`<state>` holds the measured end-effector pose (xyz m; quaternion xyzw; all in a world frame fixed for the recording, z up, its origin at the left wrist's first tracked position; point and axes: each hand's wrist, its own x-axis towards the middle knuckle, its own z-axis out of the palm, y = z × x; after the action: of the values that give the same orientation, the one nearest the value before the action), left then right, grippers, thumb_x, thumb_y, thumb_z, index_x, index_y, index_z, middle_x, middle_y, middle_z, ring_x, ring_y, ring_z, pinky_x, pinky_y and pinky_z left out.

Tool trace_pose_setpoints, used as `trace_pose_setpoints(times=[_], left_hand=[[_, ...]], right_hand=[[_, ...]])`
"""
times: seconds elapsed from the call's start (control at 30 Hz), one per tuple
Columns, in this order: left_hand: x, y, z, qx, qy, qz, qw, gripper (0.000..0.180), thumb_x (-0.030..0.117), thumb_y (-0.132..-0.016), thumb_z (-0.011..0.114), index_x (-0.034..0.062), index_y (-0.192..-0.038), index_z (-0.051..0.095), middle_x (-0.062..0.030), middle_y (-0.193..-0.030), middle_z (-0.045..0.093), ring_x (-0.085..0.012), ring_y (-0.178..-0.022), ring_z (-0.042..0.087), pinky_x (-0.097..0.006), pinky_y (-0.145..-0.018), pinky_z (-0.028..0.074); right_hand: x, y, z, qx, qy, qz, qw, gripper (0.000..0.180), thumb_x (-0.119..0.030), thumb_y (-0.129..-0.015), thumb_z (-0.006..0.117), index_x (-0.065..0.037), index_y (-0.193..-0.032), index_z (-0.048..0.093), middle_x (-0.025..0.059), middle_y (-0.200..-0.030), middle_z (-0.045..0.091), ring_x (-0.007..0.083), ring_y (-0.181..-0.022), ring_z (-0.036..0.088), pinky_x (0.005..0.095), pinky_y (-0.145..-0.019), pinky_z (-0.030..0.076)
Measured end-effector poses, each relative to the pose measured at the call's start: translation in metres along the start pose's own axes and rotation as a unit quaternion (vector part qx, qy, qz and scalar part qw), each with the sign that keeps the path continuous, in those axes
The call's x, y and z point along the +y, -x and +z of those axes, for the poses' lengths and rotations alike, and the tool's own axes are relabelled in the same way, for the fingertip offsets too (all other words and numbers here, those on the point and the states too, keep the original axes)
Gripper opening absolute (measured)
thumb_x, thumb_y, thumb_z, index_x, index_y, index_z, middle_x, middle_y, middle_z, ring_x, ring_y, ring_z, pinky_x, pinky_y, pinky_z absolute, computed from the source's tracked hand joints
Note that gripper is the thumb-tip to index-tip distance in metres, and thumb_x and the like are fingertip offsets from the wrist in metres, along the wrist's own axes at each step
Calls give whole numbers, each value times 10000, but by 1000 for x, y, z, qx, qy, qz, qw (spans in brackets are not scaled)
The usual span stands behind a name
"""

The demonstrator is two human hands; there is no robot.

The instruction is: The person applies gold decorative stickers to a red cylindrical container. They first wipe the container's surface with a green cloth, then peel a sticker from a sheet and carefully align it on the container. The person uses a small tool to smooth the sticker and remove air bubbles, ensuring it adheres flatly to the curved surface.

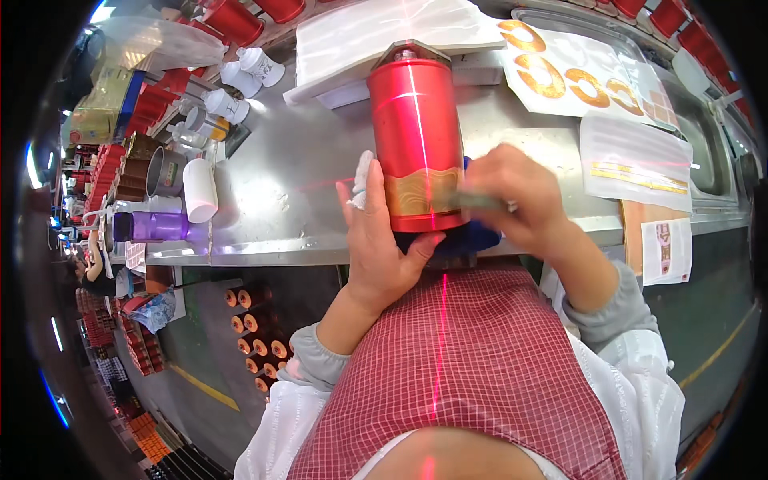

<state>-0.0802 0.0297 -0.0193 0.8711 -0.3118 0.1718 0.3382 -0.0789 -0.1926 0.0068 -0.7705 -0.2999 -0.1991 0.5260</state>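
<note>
A shiny red metal cylinder (416, 112) lies lengthwise over the steel bench's near edge, with a gold wave-patterned band (424, 192) around its near end. My left hand (382, 240) grips the left side of that end, its thumb across the near rim. A crumpled white scrap (362, 180) sits by its fingers. In my right hand (516, 196) is a flat grey-green scraper-like tool (484, 202), its tip against the right side of the gold band. The hand is slightly blurred. Something blue (480, 237), partly hidden, lies under the cylinder and this hand.
White sheets with gold curved stickers (540, 76) and gold strips (640, 178) lie at the right, beside a sink (696, 120). White jars (260, 66), a white roll (200, 190) and a purple bottle (160, 226) stand left. Several copper-ended pieces (256, 344) are below the bench.
</note>
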Motion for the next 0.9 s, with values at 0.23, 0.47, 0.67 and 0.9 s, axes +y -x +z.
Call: trace_pose_setpoints(times=[0.23, 0.47, 0.67, 0.9], left_hand=[[-8, 1, 1, -12, -3, 5, 1000, 890, 511, -913, 565, -107, -1453, 223, -270, -1463, 364, -397, -1344, 396, -513, -1156, 156], [-4, 0, -1, -22, 44, -19, 999, 941, 469, -863, 657, -125, -1444, 215, -293, -1413, 407, -440, -1342, 380, -612, -1110, 166], [-3, -2, 3, -6, 10, 5, 1000, 916, 465, -870, 647, -120, -1442, 237, -291, -1409, 413, -437, -1338, 389, -614, -1109, 171], [-7, 1, 3, -8, 41, -14, 999, 903, 488, -896, 602, -117, -1448, 222, -286, -1402, 428, -419, -1316, 424, -564, -1130, 166]], right_hand=[[18, 4, 5, 72, 57, -2, 996, 196, -52, -750, 731, -51, -934, 663, 74, -893, 647, 261, -866, 609, 347, -736, 491], [16, 0, -1, 44, 31, 28, 998, 198, -61, -758, 729, -39, -945, 666, 92, -875, 635, 256, -822, 612, 343, -719, 483], [25, -4, -6, 89, 53, 67, 992, 222, -49, -748, 740, -52, -962, 681, 110, -917, 645, 276, -829, 616, 359, -728, 488], [27, -6, -4, 108, 51, 56, 991, 170, -49, -776, 710, -54, -939, 662, 70, -857, 645, 254, -810, 605, 364, -727, 486]])
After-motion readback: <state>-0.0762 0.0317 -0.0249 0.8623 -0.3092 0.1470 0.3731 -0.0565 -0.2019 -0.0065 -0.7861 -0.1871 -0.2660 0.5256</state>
